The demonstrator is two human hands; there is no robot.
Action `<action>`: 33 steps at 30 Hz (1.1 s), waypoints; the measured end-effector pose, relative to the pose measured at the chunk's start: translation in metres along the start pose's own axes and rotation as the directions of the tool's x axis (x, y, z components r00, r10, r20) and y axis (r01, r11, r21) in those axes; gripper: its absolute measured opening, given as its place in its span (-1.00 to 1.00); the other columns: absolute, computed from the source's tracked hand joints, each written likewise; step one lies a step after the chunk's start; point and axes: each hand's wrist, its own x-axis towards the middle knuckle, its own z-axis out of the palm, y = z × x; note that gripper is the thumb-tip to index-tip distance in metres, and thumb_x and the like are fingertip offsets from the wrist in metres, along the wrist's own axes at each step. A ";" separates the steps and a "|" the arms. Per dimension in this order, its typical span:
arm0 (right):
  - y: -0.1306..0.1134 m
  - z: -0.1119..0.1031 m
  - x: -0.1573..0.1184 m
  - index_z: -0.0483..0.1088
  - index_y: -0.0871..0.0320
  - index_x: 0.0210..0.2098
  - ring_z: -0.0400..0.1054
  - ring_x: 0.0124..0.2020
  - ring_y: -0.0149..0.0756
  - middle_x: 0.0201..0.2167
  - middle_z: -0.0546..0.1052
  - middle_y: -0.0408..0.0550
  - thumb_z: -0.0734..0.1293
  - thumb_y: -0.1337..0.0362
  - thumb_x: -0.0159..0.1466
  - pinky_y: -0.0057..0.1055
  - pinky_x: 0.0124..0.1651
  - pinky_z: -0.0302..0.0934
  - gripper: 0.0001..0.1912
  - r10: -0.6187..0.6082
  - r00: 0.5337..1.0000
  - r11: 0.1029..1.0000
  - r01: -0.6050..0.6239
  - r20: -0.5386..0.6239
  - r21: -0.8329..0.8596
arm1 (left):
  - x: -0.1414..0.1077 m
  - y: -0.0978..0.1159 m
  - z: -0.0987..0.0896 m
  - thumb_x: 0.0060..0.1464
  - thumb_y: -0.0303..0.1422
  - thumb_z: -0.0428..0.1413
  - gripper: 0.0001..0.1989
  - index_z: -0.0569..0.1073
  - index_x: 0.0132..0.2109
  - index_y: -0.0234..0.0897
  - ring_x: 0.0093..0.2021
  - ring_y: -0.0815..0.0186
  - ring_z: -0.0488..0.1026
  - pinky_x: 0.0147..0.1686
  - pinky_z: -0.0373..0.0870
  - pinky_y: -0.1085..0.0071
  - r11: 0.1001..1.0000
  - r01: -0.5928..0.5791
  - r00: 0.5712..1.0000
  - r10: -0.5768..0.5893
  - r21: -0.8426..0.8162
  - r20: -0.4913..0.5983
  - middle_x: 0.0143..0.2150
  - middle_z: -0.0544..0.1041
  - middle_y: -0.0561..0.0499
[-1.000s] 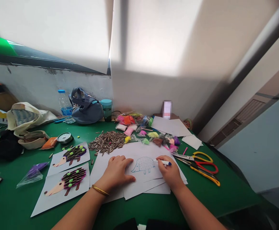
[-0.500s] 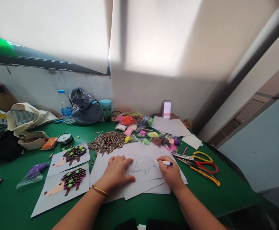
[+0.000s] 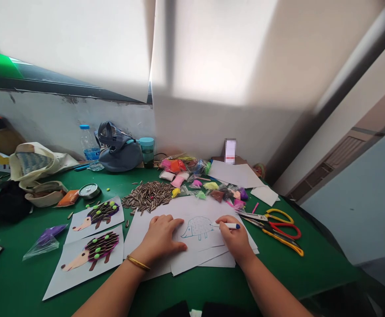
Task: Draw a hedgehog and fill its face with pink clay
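Note:
My right hand (image 3: pixel 235 240) grips a white marker (image 3: pixel 227 226) with a dark blue end, its tip at the right side of a blue hedgehog drawing (image 3: pixel 199 227). The drawing shows a pointed snout, short legs and a body full of small strokes. It is on a white sheet (image 3: pixel 192 260) that lies over other sheets. My left hand (image 3: pixel 162 235), with a gold bangle at the wrist, rests flat on the paper left of the drawing, thumb and fingers spread. Two finished hedgehog pictures (image 3: pixel 91 259) with seeds and green dots lie to its left.
A heap of sunflower seeds (image 3: pixel 149 196) lies behind the sheets, beside bagged coloured clay (image 3: pixel 217 195). Scissors (image 3: pixel 280 216) and a yellow-handled cutter (image 3: pixel 283 242) are at the right. A blue-grey bag (image 3: pixel 120 152), bottle (image 3: pixel 90 147) and round tin (image 3: pixel 89 190) stand farther back.
The marker and my right hand have shifted very slightly by the hedgehog's right side. My left hand stays in place on the paper.

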 end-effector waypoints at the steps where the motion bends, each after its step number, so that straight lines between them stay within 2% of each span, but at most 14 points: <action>1: 0.000 -0.001 0.001 0.48 0.13 -0.35 0.42 -0.24 -0.11 -0.33 0.56 0.00 0.22 0.16 0.24 -0.28 -0.14 0.27 -0.75 0.006 1.000 1.000 -0.005 -0.027 0.028 | 0.000 0.000 0.000 -0.22 0.08 0.30 -0.26 0.44 0.13 -0.07 0.02 -0.02 0.38 0.11 0.09 0.07 1.000 -0.001 1.000 0.001 -0.001 0.003 -0.05 0.50 -0.09; 5: 0.001 -0.003 0.004 0.47 0.14 -0.24 0.41 -0.27 -0.13 -0.32 0.54 0.00 0.24 0.08 0.26 -0.29 -0.19 0.28 -0.71 0.059 0.993 0.995 -0.050 -0.100 0.088 | 0.000 -0.002 -0.001 -0.18 0.09 0.29 -0.24 0.42 0.16 -0.09 0.02 -0.01 0.39 0.10 0.10 0.08 1.000 -0.008 1.000 0.008 -0.010 0.008 -0.05 0.50 -0.09; 8: 0.001 -0.001 0.005 0.41 0.13 -0.25 0.38 -0.31 -0.19 -0.34 0.51 -0.05 0.26 0.08 0.27 -0.32 -0.22 0.29 -0.75 0.049 0.992 0.992 -0.035 -0.117 0.125 | 0.001 -0.002 -0.001 0.00 0.06 0.19 -0.35 0.39 0.19 -0.10 0.01 0.03 0.40 0.07 0.13 0.10 1.000 -0.013 1.000 0.013 -0.021 0.002 -0.07 0.50 -0.08; 10: 0.000 0.000 0.005 0.39 0.12 -0.29 0.36 -0.36 -0.23 -0.38 0.48 -0.08 0.27 0.08 0.27 -0.35 -0.28 0.29 -0.76 0.042 0.993 0.987 -0.025 -0.111 0.157 | 0.002 -0.002 0.000 0.19 -0.06 0.05 -0.52 0.38 0.21 -0.09 0.00 0.07 0.40 0.05 0.13 0.12 1.000 -0.007 1.000 0.007 -0.027 -0.022 -0.08 0.51 -0.08; 12: 0.000 0.002 0.004 0.40 0.13 -0.30 0.36 -0.38 -0.23 -0.40 0.48 -0.08 0.29 0.06 0.26 -0.36 -0.30 0.29 -0.75 0.044 0.995 0.982 -0.026 -0.095 0.185 | 0.002 -0.002 0.000 0.28 -0.25 -0.07 -0.61 0.37 0.21 -0.08 -0.01 0.13 0.41 0.05 0.13 0.13 0.999 0.001 0.998 -0.003 -0.033 -0.066 -0.10 0.52 -0.06; 15: -0.002 0.002 0.001 0.44 0.14 -0.26 0.42 -0.28 -0.17 -0.30 0.52 -0.02 0.34 0.06 0.22 -0.33 -0.22 0.33 -0.73 0.063 0.995 0.972 -0.045 -0.074 0.230 | 0.002 -0.002 -0.001 0.26 -0.41 -0.11 -0.59 0.38 0.19 -0.09 -0.05 0.17 0.42 0.06 0.14 0.12 0.997 -0.005 0.990 -0.005 -0.074 -0.142 -0.14 0.53 -0.04; 17: -0.004 0.001 0.000 0.47 0.14 -0.21 0.45 -0.22 -0.13 -0.25 0.54 0.02 0.35 0.07 0.21 -0.30 -0.17 0.35 -0.72 0.088 0.995 0.960 -0.072 -0.045 0.271 | 0.001 -0.001 -0.002 0.25 -0.39 -0.09 -0.61 0.38 0.18 -0.12 -0.06 0.16 0.43 0.08 0.16 0.10 0.989 -0.012 0.981 -0.017 -0.150 -0.193 -0.13 0.54 -0.04; 20: -0.009 -0.001 -0.003 0.49 0.14 -0.19 0.48 -0.25 -0.13 -0.30 0.57 0.02 0.30 0.09 0.24 -0.26 -0.17 0.37 -0.72 0.096 0.995 0.935 -0.101 0.030 0.341 | 0.000 0.002 -0.004 0.20 -0.31 0.01 -0.70 0.43 0.05 -0.18 -0.09 0.15 0.44 0.04 0.26 0.13 0.949 -0.015 0.966 -0.067 -0.315 -0.249 -0.15 0.56 -0.04; 25: -0.015 0.003 -0.008 0.46 0.14 -0.26 0.47 -0.37 -0.18 -0.45 0.55 -0.05 0.30 0.13 0.24 -0.26 -0.23 0.38 -0.78 0.050 0.988 0.872 -0.113 0.143 0.477 | -0.001 0.009 -0.001 0.12 -0.26 0.09 -0.85 0.46 -0.18 -0.18 -0.14 0.18 0.46 -0.06 0.40 0.22 0.841 -0.035 0.964 -0.114 -0.540 -0.240 -0.19 0.56 -0.01; 30: -0.021 0.010 -0.010 0.45 0.14 -0.28 0.45 -0.39 -0.20 -0.48 0.54 -0.07 0.30 0.13 0.25 -0.26 -0.22 0.35 -0.79 0.018 0.967 0.812 -0.163 0.256 0.561 | -0.003 0.013 0.000 0.09 -0.27 0.13 -0.87 0.48 -0.21 -0.18 -0.20 0.22 0.47 -0.12 0.41 0.28 0.790 -0.076 0.972 -0.078 -0.608 -0.224 -0.25 0.55 0.02; 33: -0.029 0.010 -0.010 0.46 0.13 -0.28 0.45 -0.37 -0.22 -0.47 0.56 -0.08 0.31 0.14 0.26 -0.30 -0.20 0.32 -0.80 0.011 0.949 0.808 -0.193 0.314 0.556 | -0.006 0.018 -0.002 0.09 -0.29 0.14 -0.89 0.49 -0.22 -0.18 -0.22 0.24 0.47 -0.15 0.40 0.33 0.783 -0.097 0.977 -0.042 -0.615 -0.208 -0.27 0.55 0.04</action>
